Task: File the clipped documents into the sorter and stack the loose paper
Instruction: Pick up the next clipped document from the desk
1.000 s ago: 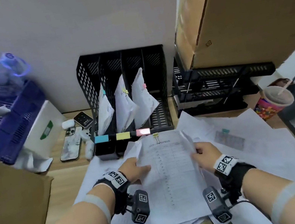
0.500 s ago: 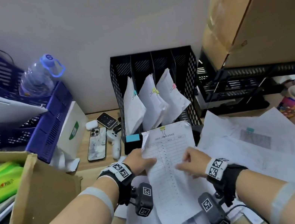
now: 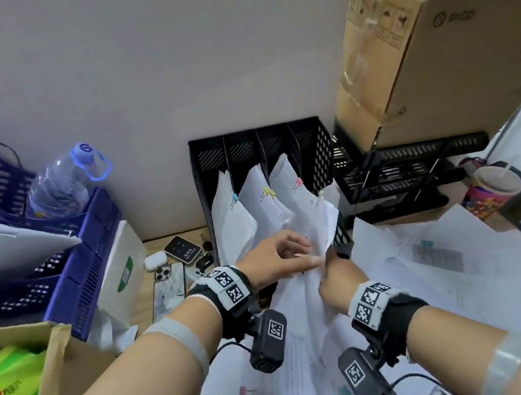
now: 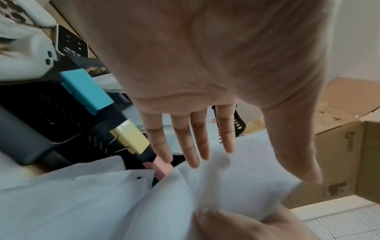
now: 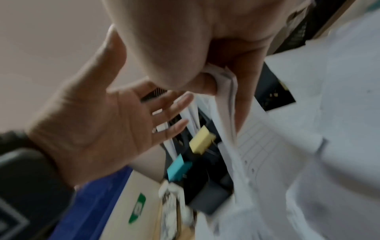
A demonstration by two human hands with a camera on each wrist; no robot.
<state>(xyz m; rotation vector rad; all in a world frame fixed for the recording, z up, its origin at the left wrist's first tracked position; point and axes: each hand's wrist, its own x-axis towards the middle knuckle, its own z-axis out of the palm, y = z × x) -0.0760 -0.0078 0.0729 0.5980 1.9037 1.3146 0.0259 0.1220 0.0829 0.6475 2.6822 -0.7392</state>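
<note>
A black mesh sorter (image 3: 313,149) stands against the wall with three clipped documents in its slots, clipped blue (image 3: 235,197), yellow (image 3: 267,192) and pink (image 3: 298,183). A fourth clipped document (image 3: 320,221) leans upright at the rightmost slot. My right hand (image 3: 327,276) pinches its lower edge, and the sheets show bunched between thumb and fingers in the right wrist view (image 5: 225,84). My left hand (image 3: 297,253) is beside it, fingers straight (image 4: 195,142), the thumb tip against the paper. Loose paper (image 3: 456,267) covers the desk on the right.
Blue baskets (image 3: 82,263) with a water bottle (image 3: 62,187) sit at the left, with phones (image 3: 167,290) in front. A cardboard box (image 3: 434,44) rests on black trays (image 3: 397,173). A paper cup (image 3: 490,188) stands at the right. More clipped papers (image 3: 285,384) lie near me.
The document has gone from lying flat on the desk to standing up at the sorter's right slot. My left hand has let go of it and opened. My right hand still grips it.
</note>
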